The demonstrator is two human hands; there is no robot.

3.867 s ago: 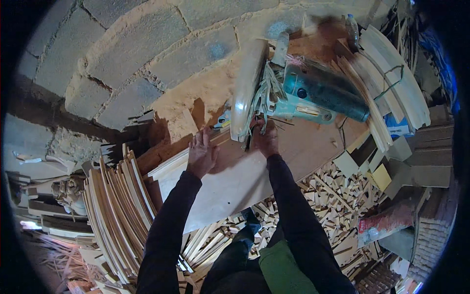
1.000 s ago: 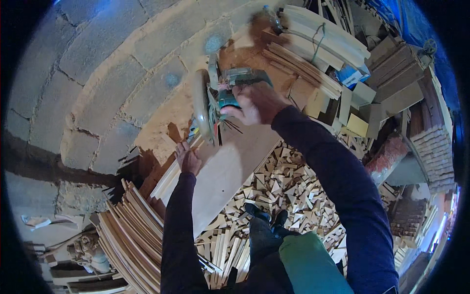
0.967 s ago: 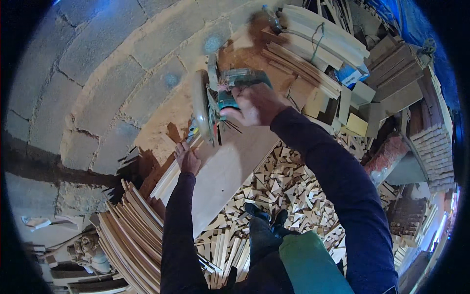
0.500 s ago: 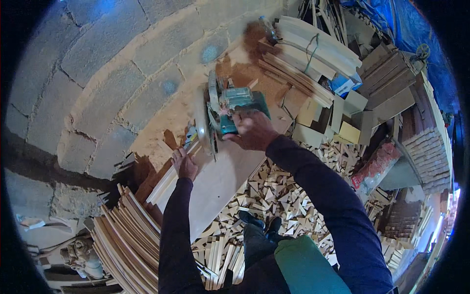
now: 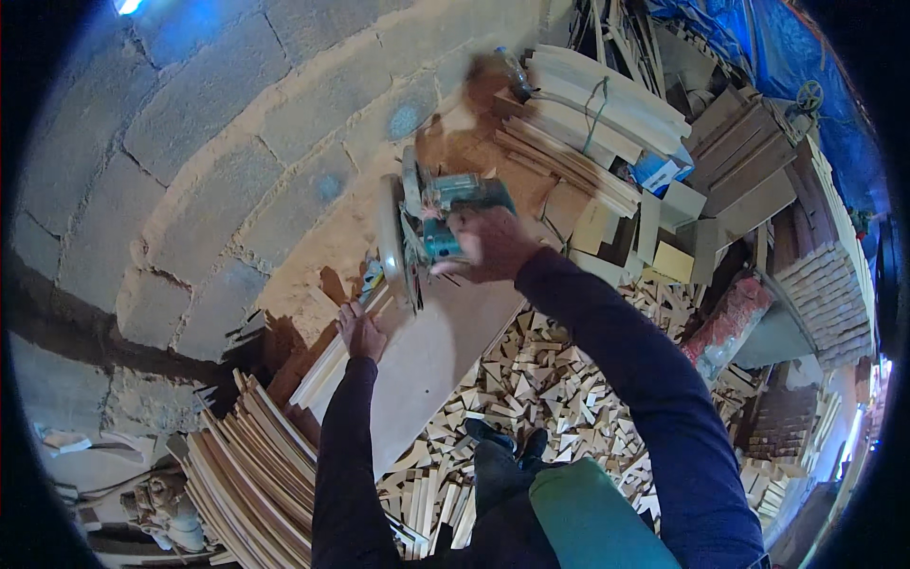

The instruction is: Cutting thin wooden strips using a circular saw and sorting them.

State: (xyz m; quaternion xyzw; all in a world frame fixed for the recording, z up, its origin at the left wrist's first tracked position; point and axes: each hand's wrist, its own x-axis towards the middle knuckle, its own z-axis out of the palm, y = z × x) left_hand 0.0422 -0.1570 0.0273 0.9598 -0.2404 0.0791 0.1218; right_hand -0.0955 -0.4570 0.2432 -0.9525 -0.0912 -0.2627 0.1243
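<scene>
My right hand [image 5: 488, 245] is closed on the top of a teal power saw [image 5: 464, 190], its thumb extended toward the dusty blade guard [image 5: 391, 237]. Shredded matter hangs at the guard, and the cutting edge is hidden. Below and left of the saw, my left hand [image 5: 361, 337] rests with bent, parted fingers at pale wooden strips [image 5: 322, 373] along a flat board [image 5: 431, 360]. Small blue and yellow items [image 5: 372, 275] lie beside the guard, too small to name.
Bent strips [image 5: 242, 474] are stacked lower left. Offcuts [image 5: 564, 394] cover the floor around my feet. Bundled boards [image 5: 592, 104], cardboard pieces [image 5: 678, 251], a red-and-clear sack [image 5: 720, 327] and a blue tarp [image 5: 768, 38] are at the right. A block wall [image 5: 199, 171] runs behind.
Since the oldest frame, my right hand has moved from beside the guard onto the saw's top and the view has shifted. In the last second, little changed beyond a slight shift of the view.
</scene>
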